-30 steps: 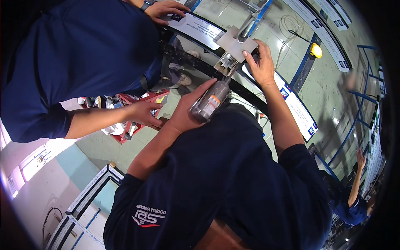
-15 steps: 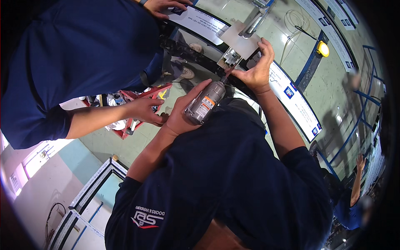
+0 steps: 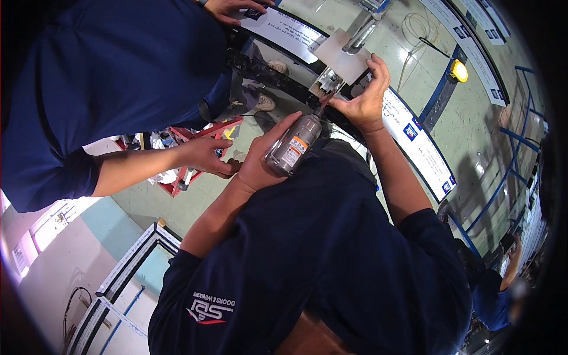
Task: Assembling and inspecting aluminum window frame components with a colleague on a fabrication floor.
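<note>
My left hand (image 3: 258,160) is wrapped round a grey power drill (image 3: 296,144), its body pointing up and to the right. The drill's tip meets a small metal fitting (image 3: 327,83) on a dark frame bar. Against that fitting lies a pale, squarish plate (image 3: 342,56). My right hand (image 3: 368,97) curls round the plate's right side, fingertips on its edge and thumb beside the drill tip. The exact contact under the thumb is hidden. A co-worker's hand (image 3: 208,156) hovers just left of my left hand, fingers apart, and their other hand (image 3: 228,9) rests on the frame.
White-filmed dark frame pieces (image 3: 417,142) run across the work area. A yellow tape measure (image 3: 458,70) sits on a blue bar at right. Behind the co-worker's arm stands a red rack (image 3: 228,128) holding loose items. Another framed panel (image 3: 137,260) is at lower left.
The drill's rear has shifted slightly right, with its tip still at the fitting. My right hand stays put. A distant person's arm at far right has lowered, a dark object now at the hand.
</note>
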